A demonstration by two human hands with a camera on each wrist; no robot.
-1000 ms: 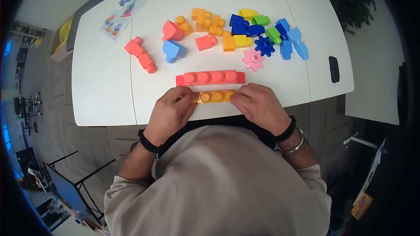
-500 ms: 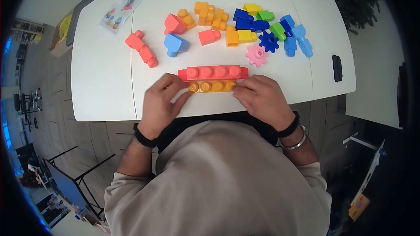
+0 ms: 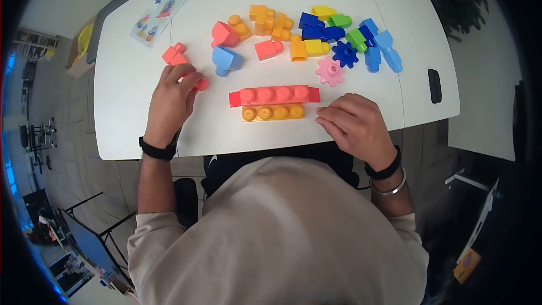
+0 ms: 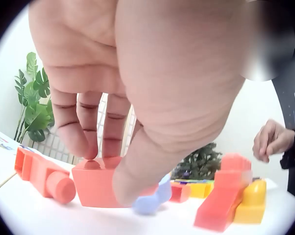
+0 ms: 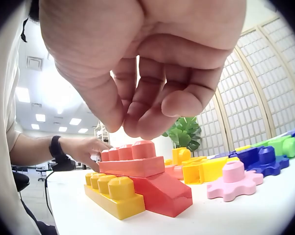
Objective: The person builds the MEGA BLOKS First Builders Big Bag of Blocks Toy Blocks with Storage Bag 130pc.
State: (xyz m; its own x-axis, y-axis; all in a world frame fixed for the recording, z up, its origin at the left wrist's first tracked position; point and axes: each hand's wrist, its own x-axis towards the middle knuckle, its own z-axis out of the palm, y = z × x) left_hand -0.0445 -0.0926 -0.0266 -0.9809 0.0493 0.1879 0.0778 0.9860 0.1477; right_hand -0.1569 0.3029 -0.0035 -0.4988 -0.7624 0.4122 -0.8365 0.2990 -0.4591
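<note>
My left hand [image 3: 174, 101] is at the left of the table, thumb and fingers on a red block [image 4: 94, 186]; its fingers partly cover the block. Another red piece [image 4: 42, 176] lies beside it. At the table's front, a four-stud red brick [image 5: 133, 166] sits on a longer red piece with sloped ends [image 5: 162, 193]. An orange four-stud brick [image 3: 273, 114] lies along its near side. My right hand [image 3: 358, 127] hovers just right of these bricks, fingers loosely curled, holding nothing.
A light blue piece [image 3: 227, 60] and a red rounded piece [image 3: 224, 34] lie ahead. Orange, yellow, green and blue blocks spread behind, with a pink gear [image 3: 330, 72] and a blue gear [image 3: 344, 55]. A picture sheet [image 3: 160, 16] lies back left, a black case [image 3: 434, 86] right.
My left hand has let go of the orange brick and moved left to the red block. The orange brick moved forward against the red piece. My right hand has released it and moved slightly right.
</note>
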